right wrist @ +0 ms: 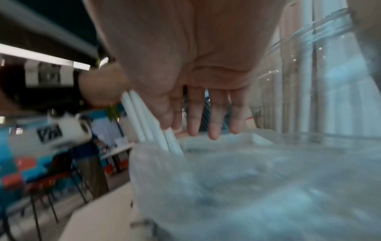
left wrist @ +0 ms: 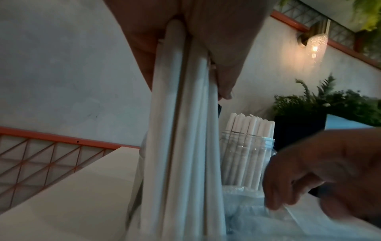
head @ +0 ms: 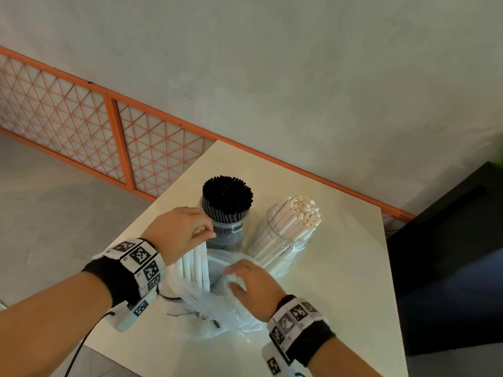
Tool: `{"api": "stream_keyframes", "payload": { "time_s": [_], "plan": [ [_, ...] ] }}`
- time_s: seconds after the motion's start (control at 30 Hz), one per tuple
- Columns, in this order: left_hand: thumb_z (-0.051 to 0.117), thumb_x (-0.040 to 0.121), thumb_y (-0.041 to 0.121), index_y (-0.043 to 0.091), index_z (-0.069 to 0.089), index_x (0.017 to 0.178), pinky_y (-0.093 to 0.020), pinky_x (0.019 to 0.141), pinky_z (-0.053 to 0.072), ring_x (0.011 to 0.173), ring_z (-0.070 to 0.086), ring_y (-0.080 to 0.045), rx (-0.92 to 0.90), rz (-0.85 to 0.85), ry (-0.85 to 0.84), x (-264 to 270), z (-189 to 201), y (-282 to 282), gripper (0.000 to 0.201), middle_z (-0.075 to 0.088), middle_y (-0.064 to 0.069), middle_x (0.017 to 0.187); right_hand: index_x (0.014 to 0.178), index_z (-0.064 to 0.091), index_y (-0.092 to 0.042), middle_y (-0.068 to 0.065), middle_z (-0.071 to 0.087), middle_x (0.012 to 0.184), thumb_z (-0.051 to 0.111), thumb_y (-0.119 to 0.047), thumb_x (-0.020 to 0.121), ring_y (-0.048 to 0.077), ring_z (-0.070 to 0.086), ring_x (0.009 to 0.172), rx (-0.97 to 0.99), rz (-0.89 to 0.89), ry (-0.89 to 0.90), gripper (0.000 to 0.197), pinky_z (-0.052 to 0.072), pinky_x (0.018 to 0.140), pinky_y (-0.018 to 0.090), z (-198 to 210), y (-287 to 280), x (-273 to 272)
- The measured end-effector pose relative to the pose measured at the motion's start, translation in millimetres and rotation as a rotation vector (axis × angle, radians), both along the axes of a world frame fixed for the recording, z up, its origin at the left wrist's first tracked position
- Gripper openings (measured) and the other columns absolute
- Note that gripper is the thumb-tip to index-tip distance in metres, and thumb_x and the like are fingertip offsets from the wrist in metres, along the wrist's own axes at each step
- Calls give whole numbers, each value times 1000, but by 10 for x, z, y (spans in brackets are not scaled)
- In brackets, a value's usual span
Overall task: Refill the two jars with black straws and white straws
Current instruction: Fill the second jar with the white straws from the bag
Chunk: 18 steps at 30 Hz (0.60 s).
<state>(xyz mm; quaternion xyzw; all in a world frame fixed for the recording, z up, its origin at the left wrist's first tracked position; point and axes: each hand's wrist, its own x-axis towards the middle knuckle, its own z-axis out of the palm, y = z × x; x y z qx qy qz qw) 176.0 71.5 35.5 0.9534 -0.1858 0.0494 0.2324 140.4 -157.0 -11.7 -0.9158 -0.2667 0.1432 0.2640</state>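
Note:
Two clear jars stand on the white table (head: 340, 281). The left jar (head: 228, 229) is packed with black straws (head: 227, 197); the right jar (head: 288, 240) (left wrist: 245, 154) holds white straws (head: 299, 213). In front of them lies a crumpled clear plastic bag (head: 209, 306) (right wrist: 247, 187). My left hand (head: 201, 232) (left wrist: 216, 48) grips the top of a bundle of white straws (head: 196, 265) (left wrist: 185, 146) that stands upright with its lower ends in the bag. My right hand (head: 239, 278) (right wrist: 206, 117) rests on the bag with straight fingers, just right of the bundle.
The table's left edge (head: 152, 213) and front edge drop to a grey floor. An orange lattice fence (head: 81, 118) runs along the wall behind. A dark cabinet (head: 449, 254) stands right of the table. A cable (head: 81, 346) hangs from my left wrist.

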Motion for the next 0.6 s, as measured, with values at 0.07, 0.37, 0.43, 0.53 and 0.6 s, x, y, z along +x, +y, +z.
{"api": "stream_keyframes", "payload": {
  "time_s": [0.07,0.37,0.43,0.53,0.6],
  "plan": [
    [30,85,60,32,67,86,-27,66,49,82,57,-9,98,-16,-127,-50,1,40,46,60,19,89,130,51,-22,-2,45,138,51,-35,94,21,44,123,-273,41,13,38,38,104,38,-100,-60,-50],
    [2,91,64,31,63,100,-33,73,52,88,57,-14,129,13,-97,-293,-49,125,70,61,13,101,143,36,-26,-2,28,152,54,-52,88,20,32,137,-448,-27,61,63,24,114,38,-258,-190,-103],
    [4,85,73,31,62,102,-31,76,51,87,58,-11,20,17,-28,-306,-73,122,74,60,14,100,141,38,-25,-3,36,147,61,-51,84,20,40,132,-293,-104,61,66,31,110,38,-195,-120,-82],
    [16,80,78,27,64,99,-22,72,46,78,55,-2,-95,36,-22,-326,-70,71,73,60,14,93,140,36,-26,-5,41,141,71,-48,77,16,41,128,87,-206,121,76,36,108,36,-64,135,-42],
    [23,76,80,28,64,99,-14,68,39,77,53,1,-150,43,-17,-332,-45,-3,70,59,16,91,138,33,-28,-8,45,136,78,-42,71,12,44,124,286,-197,176,81,38,104,32,10,370,-22]
  ]
}}
